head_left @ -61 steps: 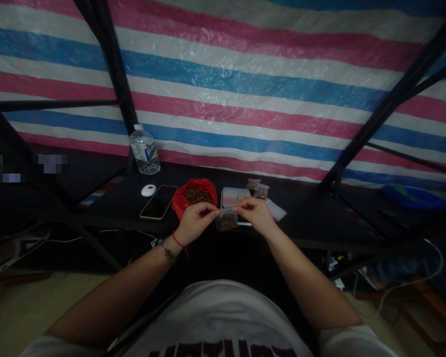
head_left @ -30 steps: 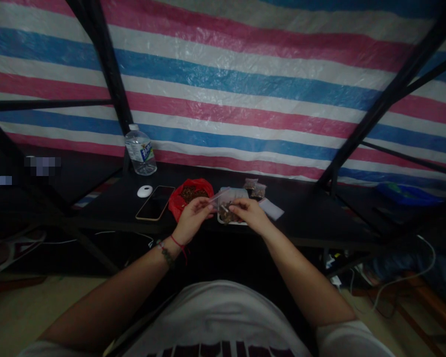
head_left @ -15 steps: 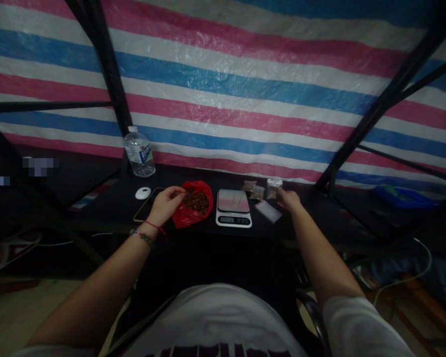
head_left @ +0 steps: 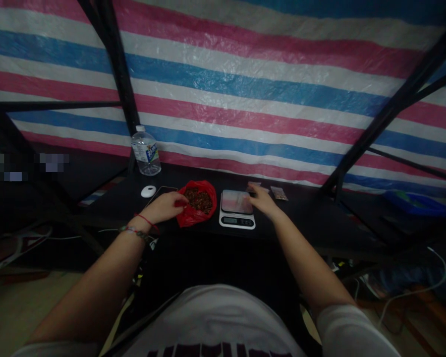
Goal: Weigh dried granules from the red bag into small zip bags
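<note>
My left hand (head_left: 166, 205) rests on the black table (head_left: 301, 218), its fingers curled on the left rim of an open red plastic bag (head_left: 204, 210) that holds brown pieces. A small white digital scale (head_left: 237, 216) with nothing on its pan stands just right of the bag. My right hand (head_left: 260, 201) lies low at the scale's far right corner with fingers stretched out, over small clear bags that it mostly hides. A small filled clear bag (head_left: 279, 193) lies on the table just right of that hand.
A water bottle (head_left: 146, 151) stands at the back left beside a black frame post (head_left: 115, 64). A white oval object (head_left: 148, 191) and a phone (head_left: 158, 190), partly hidden by my left hand, lie left of the red bag. A striped tarp hangs behind.
Both hands held a small filled bag over the scale; my right hand carried it to the back right and set it down. My left hand went to the red bag. My right hand moved back beside the scale.
</note>
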`<state>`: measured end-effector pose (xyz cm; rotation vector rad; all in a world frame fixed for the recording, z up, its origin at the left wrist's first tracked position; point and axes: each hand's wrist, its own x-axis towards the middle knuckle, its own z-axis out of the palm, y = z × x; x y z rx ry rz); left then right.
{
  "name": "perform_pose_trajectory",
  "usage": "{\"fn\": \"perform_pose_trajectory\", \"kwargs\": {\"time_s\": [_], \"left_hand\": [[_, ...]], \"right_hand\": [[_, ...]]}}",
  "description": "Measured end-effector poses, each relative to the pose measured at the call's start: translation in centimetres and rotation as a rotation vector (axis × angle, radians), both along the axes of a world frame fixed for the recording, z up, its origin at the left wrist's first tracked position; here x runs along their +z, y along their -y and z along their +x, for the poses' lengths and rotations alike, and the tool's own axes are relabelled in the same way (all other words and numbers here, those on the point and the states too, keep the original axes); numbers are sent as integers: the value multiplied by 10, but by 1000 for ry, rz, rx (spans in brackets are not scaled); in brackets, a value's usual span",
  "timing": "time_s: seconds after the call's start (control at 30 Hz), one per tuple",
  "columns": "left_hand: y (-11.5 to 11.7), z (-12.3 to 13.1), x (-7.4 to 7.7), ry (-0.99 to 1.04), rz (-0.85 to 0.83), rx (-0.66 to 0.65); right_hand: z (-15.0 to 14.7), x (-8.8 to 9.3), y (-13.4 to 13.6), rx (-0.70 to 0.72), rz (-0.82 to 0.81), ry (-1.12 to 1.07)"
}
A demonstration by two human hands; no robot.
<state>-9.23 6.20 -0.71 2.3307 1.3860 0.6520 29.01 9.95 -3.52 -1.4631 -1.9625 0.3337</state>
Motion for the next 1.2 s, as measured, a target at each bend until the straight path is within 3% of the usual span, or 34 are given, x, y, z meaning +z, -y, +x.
{"fn": "perform_pose_trajectory", "kwargs": {"time_s": [0.13,0.2,0.33,0.5,0.67,0.77,0.9,1.07,1.2], "left_hand": [[5,-2,3,-153,-12,-276],[4,2,0,-171,14,-319],[-5,14,5,-187,94,-292],[-15,24,37,-238,41,-289],[-26,26,58,-85,5,-205],[-29,22,55,-159,-120,-241],[-18,12,33,-289,-155,-296],[-2,6,3,-446,95,-281],[-12,10,13,-422,264,-266]], "right_hand": [[-23,-7,-2,22,-16,116],[-27,-10,-3,8,-17,144],[-32,-11,-5,-72,-27,131],[-33,-7,-5,-112,-33,85],[-31,-7,-8,-130,3,42],[-29,-8,-9,-142,4,-6],[-29,-10,-8,-157,-21,-76],[-35,-8,-7,-94,-27,-80],[-41,-4,-5,-64,-38,-89]]}}
